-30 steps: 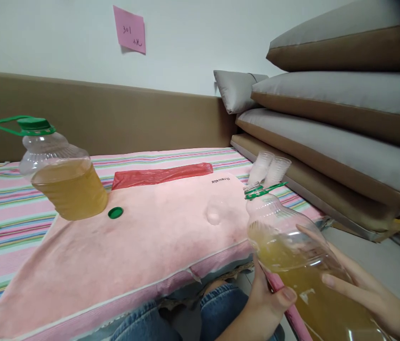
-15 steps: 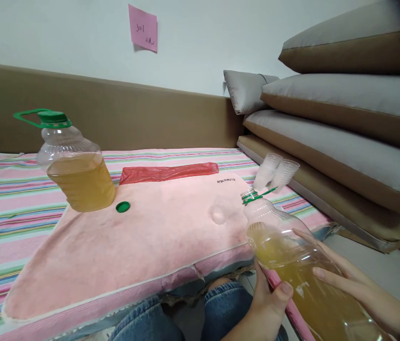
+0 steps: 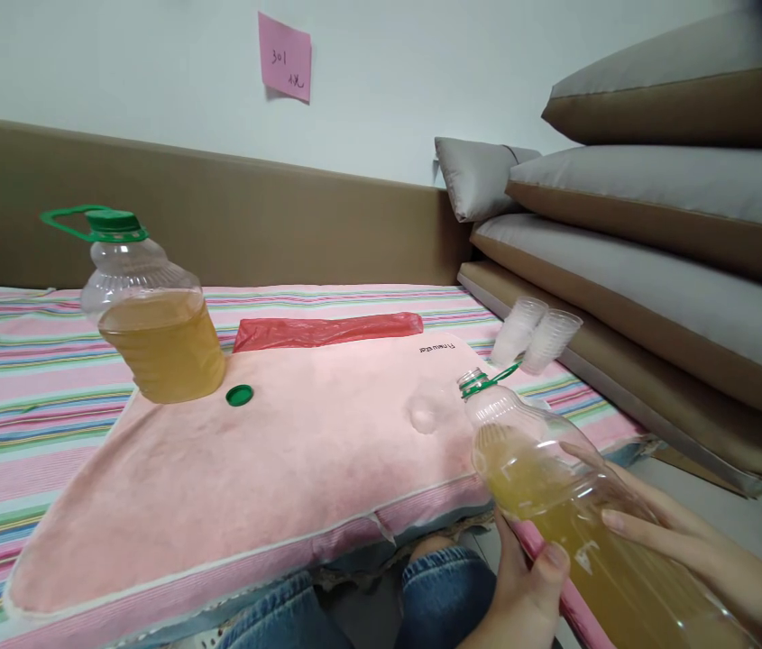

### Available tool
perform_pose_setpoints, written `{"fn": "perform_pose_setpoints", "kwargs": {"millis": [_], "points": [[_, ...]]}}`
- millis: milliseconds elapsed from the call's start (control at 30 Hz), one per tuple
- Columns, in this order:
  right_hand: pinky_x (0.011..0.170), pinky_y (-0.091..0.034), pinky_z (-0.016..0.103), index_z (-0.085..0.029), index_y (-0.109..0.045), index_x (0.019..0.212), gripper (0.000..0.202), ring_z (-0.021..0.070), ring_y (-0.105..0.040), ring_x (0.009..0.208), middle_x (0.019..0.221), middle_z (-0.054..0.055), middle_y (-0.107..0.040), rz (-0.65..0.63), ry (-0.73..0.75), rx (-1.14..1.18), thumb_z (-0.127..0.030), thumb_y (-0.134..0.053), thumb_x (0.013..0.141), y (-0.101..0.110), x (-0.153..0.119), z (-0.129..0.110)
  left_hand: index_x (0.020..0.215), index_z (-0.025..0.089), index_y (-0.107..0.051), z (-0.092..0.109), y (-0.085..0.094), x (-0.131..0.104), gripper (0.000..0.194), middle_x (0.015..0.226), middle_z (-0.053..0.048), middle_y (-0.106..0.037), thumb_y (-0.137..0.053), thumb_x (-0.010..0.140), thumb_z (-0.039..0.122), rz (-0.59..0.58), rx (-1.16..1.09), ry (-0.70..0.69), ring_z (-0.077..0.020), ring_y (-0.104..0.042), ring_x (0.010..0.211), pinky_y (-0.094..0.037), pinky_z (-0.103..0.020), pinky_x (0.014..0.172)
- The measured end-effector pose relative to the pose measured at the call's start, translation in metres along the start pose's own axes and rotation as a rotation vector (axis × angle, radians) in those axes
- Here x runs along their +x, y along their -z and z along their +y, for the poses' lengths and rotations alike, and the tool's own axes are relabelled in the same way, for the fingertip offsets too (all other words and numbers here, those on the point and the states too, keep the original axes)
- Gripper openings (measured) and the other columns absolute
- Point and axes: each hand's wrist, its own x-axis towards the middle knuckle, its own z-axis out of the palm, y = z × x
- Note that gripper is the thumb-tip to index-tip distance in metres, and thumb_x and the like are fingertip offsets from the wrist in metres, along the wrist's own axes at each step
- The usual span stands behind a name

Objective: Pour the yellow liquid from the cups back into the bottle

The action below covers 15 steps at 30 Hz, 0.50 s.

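Far out to the left of both hands I see a capped bottle of yellowish liquid standing on its base at the back corner of a pink mat, its green loop handle pointing away from the hands. The mat lies over a striped cloth. Just beside that bottle, on the side towards the hands, a loose green cap lies on the mat. Beyond it, ahead and left of the hands, a red plastic bag stretches along the mat's back edge. Nearer my left hand, up and to its left, sits a clear plastic item, too transparent for me to tell its shape. I have the left hand clasped around the lower side of an uncapped bottle, thumb against a pink strip. The bottle is tilted, neck up and leftward from both hands, with yellowish liquid inside. Ahead of the left hand, past the neck, two stacks of clear cups lean on the cloth. My right hand grips the bottle's far side, fingers curved around it; stacked cushions rise beyond that hand
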Motion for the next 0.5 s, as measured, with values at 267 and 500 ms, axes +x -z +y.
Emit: {"fn": "perform_pose_setpoints", "kwargs": {"millis": [267,500], "points": [[0.116,-0.035,0.037,-0.038,-0.048,0.147,0.076,0.0298,-0.034,0.146,0.158,-0.003,-0.04,0.004,-0.022,-0.004,-0.051,-0.073,0.076,-0.003,-0.001,-0.015,0.149,0.026,-0.036,-0.009,0.004,-0.001,0.109,0.143,-0.02,-0.053,-0.076,0.06,0.075,-0.028,-0.047,0.022,-0.0427,-0.045,0.136,-0.038,-0.061,0.108],[0.116,-0.036,0.038,-0.037,-0.051,0.145,0.079,0.0306,-0.037,0.145,0.156,-0.003,-0.044,-0.001,-0.09,-0.04,-0.058,-0.073,0.072,-0.011,-0.002,-0.038,0.146,0.023,-0.041,-0.013,0.001,0.005,0.106,0.137,-0.021,-0.056,-0.075,0.06,0.075,0.006,-0.068,-0.038,-0.0429,-0.047,0.135,-0.036,-0.061,0.109]]}}
